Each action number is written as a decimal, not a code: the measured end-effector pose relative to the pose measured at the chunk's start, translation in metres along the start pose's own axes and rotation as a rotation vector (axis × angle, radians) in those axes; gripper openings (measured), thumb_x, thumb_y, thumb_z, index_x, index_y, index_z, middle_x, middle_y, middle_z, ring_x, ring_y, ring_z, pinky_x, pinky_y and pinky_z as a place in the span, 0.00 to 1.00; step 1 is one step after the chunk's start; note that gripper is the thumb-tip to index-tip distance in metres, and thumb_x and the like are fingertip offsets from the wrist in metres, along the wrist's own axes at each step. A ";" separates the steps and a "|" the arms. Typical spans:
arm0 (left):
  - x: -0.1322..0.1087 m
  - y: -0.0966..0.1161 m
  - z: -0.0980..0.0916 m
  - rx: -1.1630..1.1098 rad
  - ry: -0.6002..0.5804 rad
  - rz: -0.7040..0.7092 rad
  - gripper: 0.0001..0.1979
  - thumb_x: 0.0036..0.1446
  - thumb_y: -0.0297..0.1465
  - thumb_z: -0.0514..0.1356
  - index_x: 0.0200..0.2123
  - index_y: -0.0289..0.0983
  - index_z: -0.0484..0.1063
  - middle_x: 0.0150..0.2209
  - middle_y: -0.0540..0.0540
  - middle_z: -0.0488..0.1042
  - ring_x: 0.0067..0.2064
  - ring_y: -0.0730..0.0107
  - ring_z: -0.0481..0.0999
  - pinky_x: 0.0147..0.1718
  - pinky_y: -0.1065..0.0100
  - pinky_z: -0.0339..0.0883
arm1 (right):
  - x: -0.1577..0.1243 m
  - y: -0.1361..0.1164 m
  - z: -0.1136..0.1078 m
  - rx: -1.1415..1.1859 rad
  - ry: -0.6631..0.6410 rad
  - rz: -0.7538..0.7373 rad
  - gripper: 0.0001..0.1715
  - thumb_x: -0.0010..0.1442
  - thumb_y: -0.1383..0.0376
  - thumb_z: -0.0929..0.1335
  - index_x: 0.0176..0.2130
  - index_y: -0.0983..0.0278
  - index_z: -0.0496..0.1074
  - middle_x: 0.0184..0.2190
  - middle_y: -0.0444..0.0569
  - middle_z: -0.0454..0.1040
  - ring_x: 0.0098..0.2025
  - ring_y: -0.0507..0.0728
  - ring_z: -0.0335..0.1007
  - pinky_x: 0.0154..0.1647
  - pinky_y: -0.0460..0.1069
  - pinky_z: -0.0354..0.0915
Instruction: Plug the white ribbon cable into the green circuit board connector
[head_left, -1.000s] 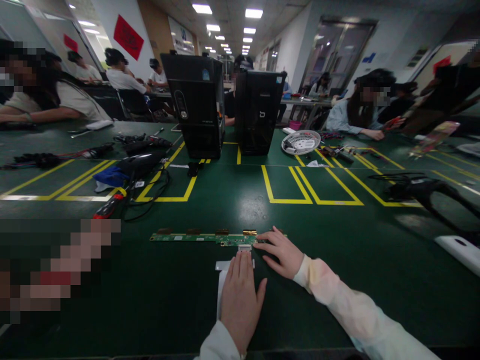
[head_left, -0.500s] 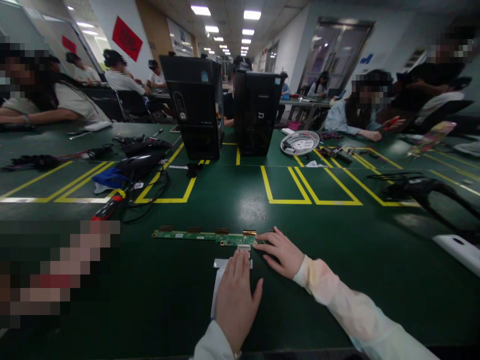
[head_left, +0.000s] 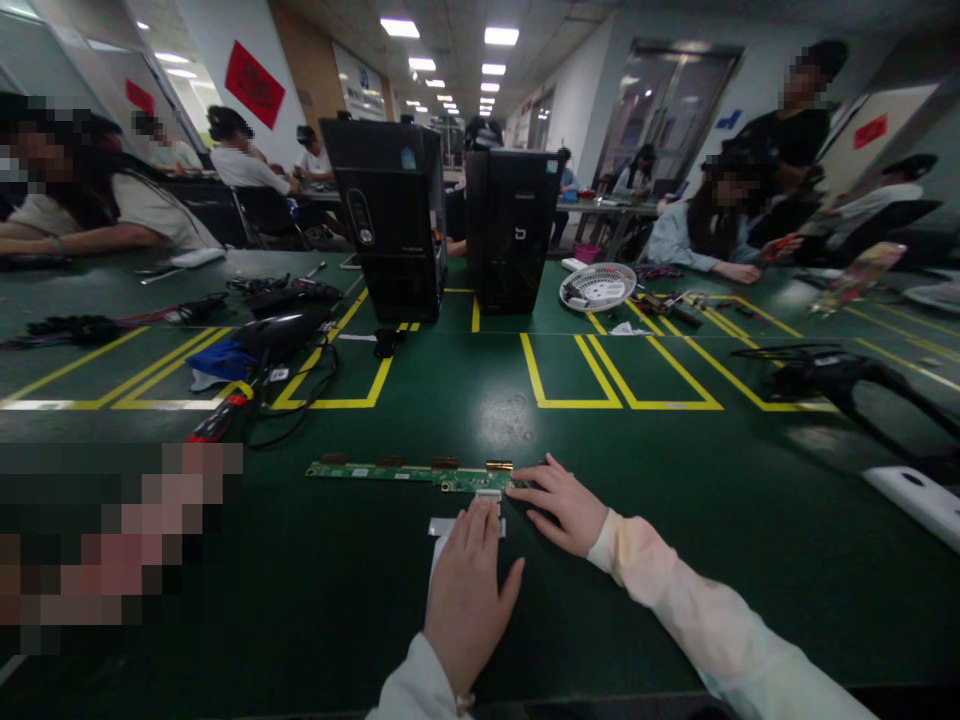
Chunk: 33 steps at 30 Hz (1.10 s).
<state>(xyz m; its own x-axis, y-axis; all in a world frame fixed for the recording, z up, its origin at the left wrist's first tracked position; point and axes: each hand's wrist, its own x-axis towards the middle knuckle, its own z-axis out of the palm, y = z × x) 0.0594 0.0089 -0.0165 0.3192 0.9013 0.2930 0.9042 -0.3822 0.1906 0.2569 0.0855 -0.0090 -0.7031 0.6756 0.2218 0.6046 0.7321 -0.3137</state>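
Note:
A long, narrow green circuit board (head_left: 397, 472) lies crosswise on the dark green table, with brown tabs along its far edge. My left hand (head_left: 471, 590) is palm down with fingers stretched out, their tips at the white connector (head_left: 489, 495) on the board's near edge. Under that hand lies a white ribbon-like strip with a silvery end (head_left: 441, 526), mostly covered. My right hand (head_left: 566, 505) is spread, its fingertips touching the board's right part and hiding that end.
Two black computer towers (head_left: 390, 230) stand ahead. At left are a red-and-black handled tool (head_left: 219, 415), by a pixelated patch, and black cables (head_left: 300, 395). A white basket (head_left: 600, 290) sits beyond; a white device (head_left: 911, 505) lies right. Other people sit around.
Both hands and the board stay almost still; my left wrist shifts slightly left. A standing person in the right background has moved left.

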 end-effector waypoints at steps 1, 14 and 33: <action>0.000 -0.001 -0.002 0.003 -0.005 0.009 0.25 0.60 0.36 0.53 0.58 0.29 0.61 0.58 0.34 0.67 0.59 0.54 0.66 0.56 0.53 0.64 | 0.000 0.000 0.000 -0.005 0.003 -0.002 0.23 0.61 0.68 0.61 0.56 0.60 0.66 0.56 0.54 0.65 0.58 0.58 0.60 0.63 0.67 0.43; -0.043 -0.082 -0.043 0.133 0.014 -0.145 0.25 0.64 0.40 0.46 0.59 0.34 0.62 0.58 0.39 0.67 0.59 0.54 0.65 0.55 0.49 0.63 | -0.001 0.000 0.002 -0.073 0.031 -0.031 0.23 0.62 0.69 0.60 0.55 0.61 0.66 0.55 0.55 0.66 0.59 0.59 0.58 0.63 0.68 0.44; -0.054 -0.120 -0.034 0.235 0.103 -0.301 0.24 0.63 0.38 0.44 0.56 0.32 0.65 0.57 0.36 0.67 0.58 0.52 0.66 0.56 0.50 0.60 | 0.008 -0.023 0.011 0.000 -0.038 -0.008 0.26 0.62 0.53 0.62 0.58 0.55 0.66 0.63 0.55 0.53 0.66 0.66 0.42 0.63 0.69 0.44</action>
<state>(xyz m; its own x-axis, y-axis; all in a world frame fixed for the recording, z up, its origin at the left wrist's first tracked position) -0.0760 -0.0010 -0.0229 0.0104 0.9362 0.3513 0.9972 -0.0358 0.0659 0.2335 0.0734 -0.0099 -0.7214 0.6662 0.1892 0.5991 0.7373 -0.3122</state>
